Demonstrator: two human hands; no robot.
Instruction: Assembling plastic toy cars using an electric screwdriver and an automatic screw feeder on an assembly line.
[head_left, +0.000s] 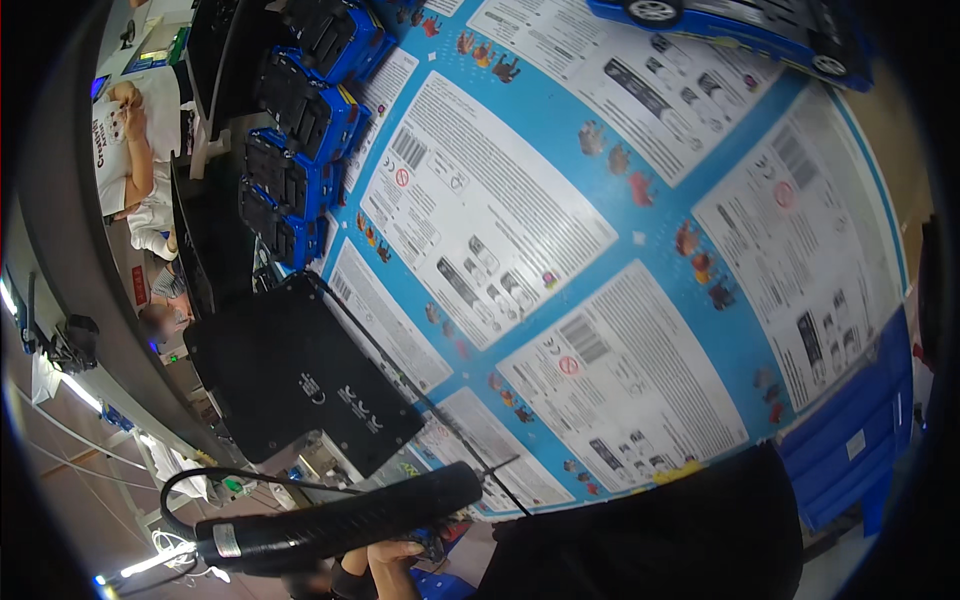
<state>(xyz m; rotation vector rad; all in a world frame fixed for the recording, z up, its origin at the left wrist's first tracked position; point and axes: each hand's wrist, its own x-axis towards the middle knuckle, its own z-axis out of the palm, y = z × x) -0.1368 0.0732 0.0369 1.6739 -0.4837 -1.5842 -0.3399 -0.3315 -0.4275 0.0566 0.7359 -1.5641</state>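
Neither of my hands shows. Black cloth bulges over the table's near edge at the bottom. A hand at the lower edge, small and beside a dark sleeve, looks like another person's; its thumb and fingers close on a small dark part. Just above it, a thick black cylindrical tool with a curved cable lies across the view. Several blue toy car bodies with black undersides stand in a row at the far left. Another blue toy car, its wheels showing, lies at the far right.
Uncut printed sheets with blue borders cover the table. A black metal panel stands at its left edge, with a thin dark rod along it. A blue plastic bin sits at the right. Another person works beyond the left edge.
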